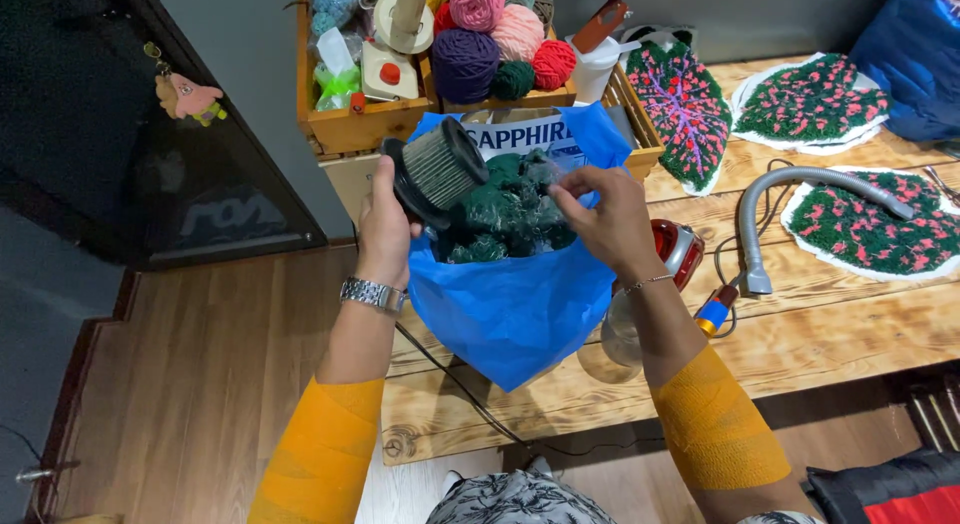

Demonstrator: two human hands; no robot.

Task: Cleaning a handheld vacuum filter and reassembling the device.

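Blue plastic bag (515, 309) pinched by right hand (605, 219); left hand (385, 224) grips pleated filter (440, 169).

Rough pallet-wood table (830, 324) on a warm brown wood floor (200, 384), grey wall (240, 44) behind, dark glass door (90, 134) off left.

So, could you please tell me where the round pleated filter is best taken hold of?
Probably by the black rim at the end of the pleated filter, from the left, as the left hand does: the rim looks firm, and the paper pleats stay untouched.
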